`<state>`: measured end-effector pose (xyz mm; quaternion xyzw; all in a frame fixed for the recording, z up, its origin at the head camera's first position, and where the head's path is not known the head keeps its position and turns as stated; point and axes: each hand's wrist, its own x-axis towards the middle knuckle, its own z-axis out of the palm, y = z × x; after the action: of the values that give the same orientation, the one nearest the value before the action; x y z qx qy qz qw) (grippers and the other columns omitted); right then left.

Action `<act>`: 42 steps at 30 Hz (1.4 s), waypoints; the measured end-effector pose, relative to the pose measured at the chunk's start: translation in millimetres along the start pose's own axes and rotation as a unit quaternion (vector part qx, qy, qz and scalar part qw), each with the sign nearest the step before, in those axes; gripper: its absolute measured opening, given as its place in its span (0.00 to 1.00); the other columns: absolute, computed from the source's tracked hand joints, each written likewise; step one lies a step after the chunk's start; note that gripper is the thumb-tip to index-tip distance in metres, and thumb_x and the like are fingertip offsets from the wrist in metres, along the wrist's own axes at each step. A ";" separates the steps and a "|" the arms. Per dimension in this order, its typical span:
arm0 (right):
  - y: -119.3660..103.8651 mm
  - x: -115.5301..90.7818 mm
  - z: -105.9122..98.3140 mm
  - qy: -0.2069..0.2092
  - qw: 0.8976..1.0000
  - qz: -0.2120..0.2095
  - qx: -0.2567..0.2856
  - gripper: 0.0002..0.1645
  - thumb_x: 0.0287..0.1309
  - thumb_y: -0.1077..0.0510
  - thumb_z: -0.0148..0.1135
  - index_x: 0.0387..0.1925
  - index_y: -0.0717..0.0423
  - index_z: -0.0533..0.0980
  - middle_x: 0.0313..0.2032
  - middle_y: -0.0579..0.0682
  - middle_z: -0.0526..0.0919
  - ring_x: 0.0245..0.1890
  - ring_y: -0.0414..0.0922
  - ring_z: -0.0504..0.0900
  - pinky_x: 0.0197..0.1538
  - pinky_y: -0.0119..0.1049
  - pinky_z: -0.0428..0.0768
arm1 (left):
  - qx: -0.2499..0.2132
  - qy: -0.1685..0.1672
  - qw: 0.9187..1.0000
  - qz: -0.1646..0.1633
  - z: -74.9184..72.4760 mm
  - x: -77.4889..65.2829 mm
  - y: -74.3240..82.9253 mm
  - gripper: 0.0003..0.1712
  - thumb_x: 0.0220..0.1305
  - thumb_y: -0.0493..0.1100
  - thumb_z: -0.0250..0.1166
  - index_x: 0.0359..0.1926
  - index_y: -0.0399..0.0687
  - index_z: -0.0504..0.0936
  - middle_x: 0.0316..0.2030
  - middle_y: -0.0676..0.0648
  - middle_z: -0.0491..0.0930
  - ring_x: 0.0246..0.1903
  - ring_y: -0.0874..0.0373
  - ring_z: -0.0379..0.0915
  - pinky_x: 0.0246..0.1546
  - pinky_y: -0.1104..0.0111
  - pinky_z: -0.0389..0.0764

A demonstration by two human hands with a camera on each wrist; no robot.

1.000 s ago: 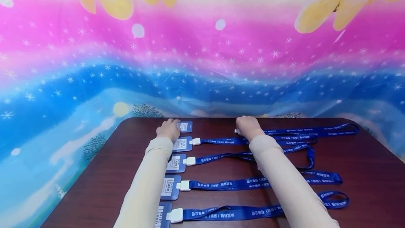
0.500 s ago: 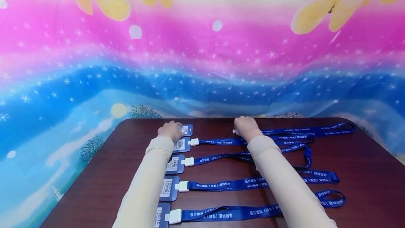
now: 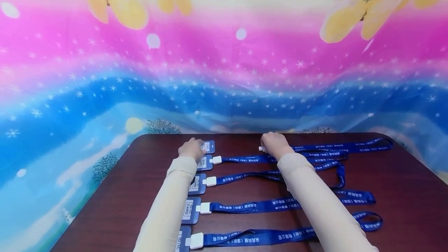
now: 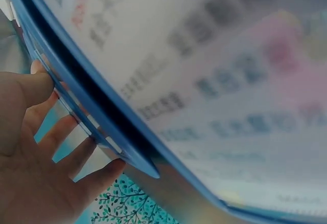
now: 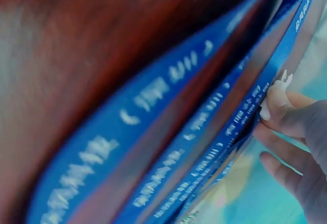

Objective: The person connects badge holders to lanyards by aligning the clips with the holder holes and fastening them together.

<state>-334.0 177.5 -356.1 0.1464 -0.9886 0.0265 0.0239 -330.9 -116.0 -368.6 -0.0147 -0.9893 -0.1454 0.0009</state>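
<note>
At the table's far edge, my left hand [image 3: 191,149] grips a blue card holder [image 3: 209,147] by its left end. The left wrist view has the thumb and fingers at the edge of this holder [image 4: 92,119], behind a larger, nearer one. Across a gap to the right, my right hand [image 3: 275,144] pinches the white clip [image 3: 260,148] of a dark blue lanyard [image 3: 336,147]. In the right wrist view the thumb and forefinger hold that clip [image 5: 265,109]. The lanyard's strap runs off to the right and ends in a loop.
Several more card holders [image 3: 190,210] lie in a column towards me, each joined by a white clip [image 3: 205,208] to a blue lanyard [image 3: 241,207] stretched to the right. The forearms cross over some of them. A patterned cloth [image 3: 224,69] hangs right behind the dark wooden table [image 3: 105,201].
My left hand has shifted slightly to the right with the card holder, narrowing the gap to the clip. My right hand stays almost still, holding the clip. The head view has tilted a little.
</note>
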 end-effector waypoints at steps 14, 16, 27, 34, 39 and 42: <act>-46.6 16.1 -6.3 -0.027 0.994 -0.045 -0.092 0.10 0.64 0.54 0.66 0.28 0.53 0.81 0.24 0.49 0.79 0.24 0.44 0.77 0.35 0.44 0.81 | 0.024 0.004 1.000 0.015 -5.1 -2.0 0.9 0.25 0.65 0.49 0.68 0.61 0.52 0.80 0.58 0.41 0.76 0.51 0.41 0.77 0.49 0.48 0.77; -52.8 16.7 -6.4 -0.019 0.995 -0.051 -0.088 0.09 0.64 0.54 0.66 0.29 0.53 0.81 0.24 0.49 0.80 0.25 0.45 0.78 0.36 0.44 0.82 | 0.028 0.002 0.999 0.015 -4.3 -1.2 0.4 0.25 0.64 0.50 0.69 0.61 0.52 0.80 0.58 0.41 0.76 0.51 0.41 0.77 0.49 0.49 0.77; -77.7 31.4 -4.5 -0.008 0.993 -0.070 -0.091 0.07 0.65 0.55 0.65 0.33 0.54 0.82 0.27 0.50 0.81 0.29 0.45 0.80 0.41 0.44 0.82 | 0.035 0.010 0.999 0.016 -2.0 6.4 -2.8 0.25 0.62 0.51 0.71 0.60 0.53 0.81 0.56 0.42 0.78 0.49 0.42 0.78 0.46 0.49 0.78; -95.1 45.9 -2.0 -0.004 0.991 -0.075 -0.113 0.08 0.66 0.53 0.64 0.39 0.52 0.84 0.33 0.49 0.83 0.33 0.44 0.80 0.45 0.41 0.82 | 0.038 0.013 0.999 0.016 -1.0 8.3 -3.6 0.25 0.62 0.51 0.71 0.60 0.53 0.81 0.55 0.42 0.78 0.47 0.43 0.78 0.45 0.49 0.79; -108.6 56.5 4.5 -0.014 0.990 -0.082 -0.117 0.10 0.68 0.52 0.62 0.43 0.51 0.84 0.37 0.48 0.84 0.37 0.44 0.81 0.49 0.40 0.81 | 0.036 0.014 0.999 0.013 -0.9 7.7 -2.1 0.26 0.63 0.51 0.70 0.60 0.52 0.81 0.57 0.42 0.77 0.50 0.42 0.78 0.47 0.49 0.79; -115.1 61.6 8.8 -0.020 0.989 -0.092 -0.116 0.11 0.69 0.52 0.61 0.45 0.51 0.84 0.39 0.48 0.84 0.39 0.44 0.81 0.49 0.40 0.81 | 0.035 0.014 0.999 0.013 -0.5 7.2 -0.9 0.26 0.63 0.50 0.70 0.61 0.52 0.80 0.58 0.41 0.76 0.51 0.43 0.77 0.47 0.51 0.79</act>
<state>-359.7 49.2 -356.3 0.2336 -0.9676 -0.0934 0.0234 -338.1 -116.8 -368.3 -0.0257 -0.9933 -0.1110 0.0170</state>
